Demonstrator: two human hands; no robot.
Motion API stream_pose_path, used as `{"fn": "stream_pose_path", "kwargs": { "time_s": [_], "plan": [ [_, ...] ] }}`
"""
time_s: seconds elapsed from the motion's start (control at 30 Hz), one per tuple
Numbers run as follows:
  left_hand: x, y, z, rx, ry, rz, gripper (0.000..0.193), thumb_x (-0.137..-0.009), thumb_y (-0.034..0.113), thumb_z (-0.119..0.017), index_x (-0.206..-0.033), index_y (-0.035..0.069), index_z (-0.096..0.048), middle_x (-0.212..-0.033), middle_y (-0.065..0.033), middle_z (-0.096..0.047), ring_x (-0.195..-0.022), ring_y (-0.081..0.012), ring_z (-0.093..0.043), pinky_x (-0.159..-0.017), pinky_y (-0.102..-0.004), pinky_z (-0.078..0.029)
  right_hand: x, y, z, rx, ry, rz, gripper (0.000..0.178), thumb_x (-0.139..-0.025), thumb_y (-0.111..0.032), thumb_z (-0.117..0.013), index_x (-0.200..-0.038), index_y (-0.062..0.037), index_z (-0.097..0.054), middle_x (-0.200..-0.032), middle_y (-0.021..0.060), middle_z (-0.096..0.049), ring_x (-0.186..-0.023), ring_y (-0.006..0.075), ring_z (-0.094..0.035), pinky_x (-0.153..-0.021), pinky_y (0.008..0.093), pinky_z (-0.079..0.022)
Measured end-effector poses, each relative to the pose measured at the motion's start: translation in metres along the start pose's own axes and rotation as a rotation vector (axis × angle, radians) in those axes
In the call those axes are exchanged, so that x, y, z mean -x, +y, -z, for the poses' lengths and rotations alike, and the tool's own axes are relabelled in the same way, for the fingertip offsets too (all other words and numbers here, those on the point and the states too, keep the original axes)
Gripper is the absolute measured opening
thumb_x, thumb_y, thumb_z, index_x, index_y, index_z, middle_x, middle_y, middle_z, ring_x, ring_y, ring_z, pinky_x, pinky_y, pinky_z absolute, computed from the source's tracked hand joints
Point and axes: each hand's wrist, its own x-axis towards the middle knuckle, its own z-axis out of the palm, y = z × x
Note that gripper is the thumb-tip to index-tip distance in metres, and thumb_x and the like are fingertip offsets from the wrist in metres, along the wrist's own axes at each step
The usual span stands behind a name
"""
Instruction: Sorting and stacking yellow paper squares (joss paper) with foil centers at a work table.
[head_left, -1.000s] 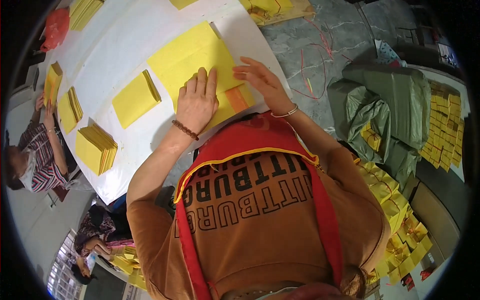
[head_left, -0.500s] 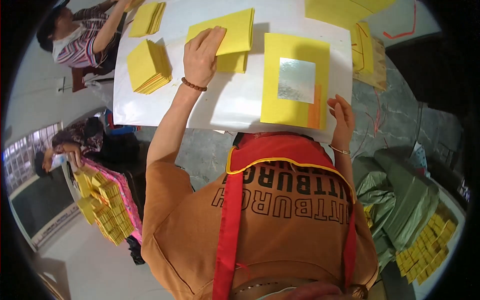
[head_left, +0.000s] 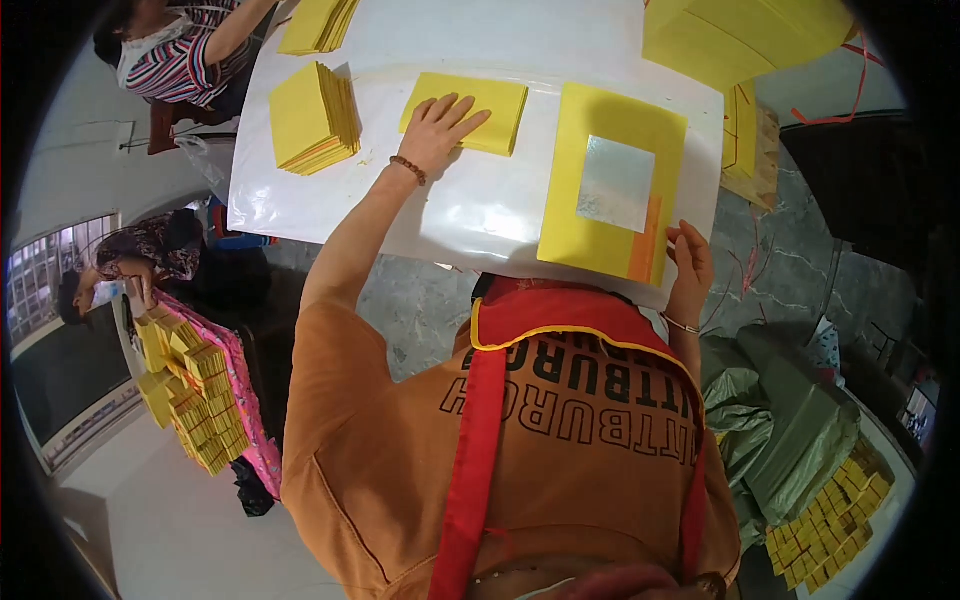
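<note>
My left hand point(head_left: 440, 133) lies flat, fingers spread, on a folded stack of yellow paper point(head_left: 497, 118) at the middle of the white table. In front of me on the right is a yellow sheet point(head_left: 612, 110) with a silver square point(head_left: 615, 185) on it and an orange strip point(head_left: 645, 250) along the lower right. My right hand point(head_left: 690, 260) is beside that sheet's lower right edge, its fingers partly bent and apart. Whether its fingertips touch the paper I cannot tell. Nothing shows in its grasp.
Left on the white table point(head_left: 400, 215) stands a yellow folded-paper pile point(head_left: 312, 120), with another pile point(head_left: 318, 25) behind. Large yellow sheets point(head_left: 745, 40) lie at the far right. A co-worker point(head_left: 185, 60) sits far left; another person point(head_left: 150, 250) is by bundled yellow stacks point(head_left: 195, 390).
My left hand has lowered the folded yellow paper from a tilted hold onto the piece beneath and now rests flat on it. My right hand has stayed beside the sheet.
</note>
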Motion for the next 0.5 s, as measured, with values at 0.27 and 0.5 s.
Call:
{"fn": "stream_pose_path", "kwargs": {
  "time_s": [0.27, 0.5],
  "plan": [
    [0.004, 0.008, -0.013, 0.027, -0.264, 0.107, 0.072, -0.077, 0.01, -0.052, -0.139, 0.025, -0.019, -0.144, -0.0107, -0.016, -0.13, -0.0314, -0.019, -0.104, -0.0475, -0.018, -0.005, -0.006, 0.001, 0.06, 0.03, 0.139, 0.026, -0.087, -0.012, -0.052, -0.11, -0.0024, -0.055, -0.107, 0.0072, -0.058, -0.1, 0.0163, -0.053, -0.087, 0.029, -0.039],
    [-0.005, 0.005, 0.007, 0.068, -0.322, 0.048, 0.075, -0.073, 0.011, -0.055, -0.139, 0.021, -0.019, -0.144, -0.0126, -0.015, -0.13, -0.0336, -0.02, -0.104, -0.0492, -0.019, -0.038, -0.006, 0.002, 0.626, -0.268, 0.571, 0.024, -0.082, -0.007, -0.055, -0.105, -0.0057, -0.058, -0.114, 0.0082, -0.056, -0.111, 0.0245, -0.047, -0.095, 0.0326, -0.035]
  ]
}}
